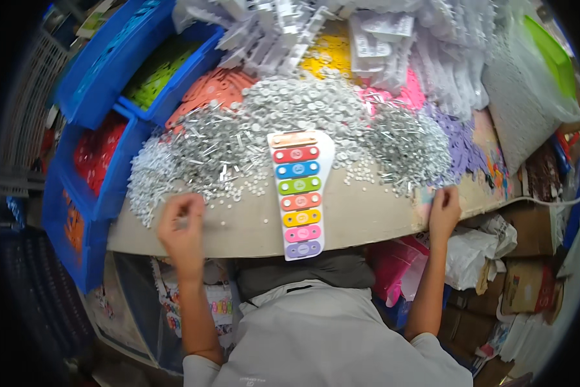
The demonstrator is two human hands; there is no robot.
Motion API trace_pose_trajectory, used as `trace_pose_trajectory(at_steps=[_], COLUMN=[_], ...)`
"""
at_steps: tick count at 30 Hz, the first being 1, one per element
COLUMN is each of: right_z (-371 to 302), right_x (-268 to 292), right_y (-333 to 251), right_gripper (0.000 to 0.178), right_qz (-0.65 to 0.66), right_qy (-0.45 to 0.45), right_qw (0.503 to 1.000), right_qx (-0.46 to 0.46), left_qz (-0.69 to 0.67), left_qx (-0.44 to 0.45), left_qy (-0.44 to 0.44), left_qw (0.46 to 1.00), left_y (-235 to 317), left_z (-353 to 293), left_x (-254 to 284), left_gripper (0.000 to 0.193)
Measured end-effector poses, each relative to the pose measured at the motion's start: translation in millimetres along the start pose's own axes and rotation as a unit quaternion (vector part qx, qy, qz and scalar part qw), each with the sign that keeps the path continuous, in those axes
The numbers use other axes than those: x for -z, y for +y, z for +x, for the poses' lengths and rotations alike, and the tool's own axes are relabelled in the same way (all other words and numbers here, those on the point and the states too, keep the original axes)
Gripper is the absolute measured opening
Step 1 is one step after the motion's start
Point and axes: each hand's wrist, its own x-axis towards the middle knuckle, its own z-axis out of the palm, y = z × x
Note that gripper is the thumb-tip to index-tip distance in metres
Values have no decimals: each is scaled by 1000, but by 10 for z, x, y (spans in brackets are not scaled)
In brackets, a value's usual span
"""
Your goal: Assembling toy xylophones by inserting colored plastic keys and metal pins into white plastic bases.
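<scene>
Table (245, 233): toy xylophone (300, 202) centred, prob. for easy reach btwn my L hand (181, 222) & R hand (445, 211); both curled, can't tell if pinching.

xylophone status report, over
Left hand and right hand apart, neither on xylophone. It lies bars up on table. White pieces heaped by its far end.

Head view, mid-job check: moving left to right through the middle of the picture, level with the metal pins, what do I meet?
Blue bin holding red pieces → left pile of silvery pins → white board with coloured bars → right pile of silvery pins → purple pieces.
</scene>
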Motion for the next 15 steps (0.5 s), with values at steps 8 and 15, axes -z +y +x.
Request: trace_pose_trajectory(at_steps=[8,15], right_z=[-679,-845], right_x=[-56,-283], right_y=[-1422,-1799], right_gripper=[6,12], right_qz=[457,475], right_qy=[-346,-498], right_qw=[801,690], right_qx=[-173,-225], left_qz=[-347,-395], left_qx=[264,291], left_qy=[-280,-356], left_qw=[855,795], left_y=[142,131], left_z=[-311,-322], left_x=[-440,-610], left_gripper=[12,15])
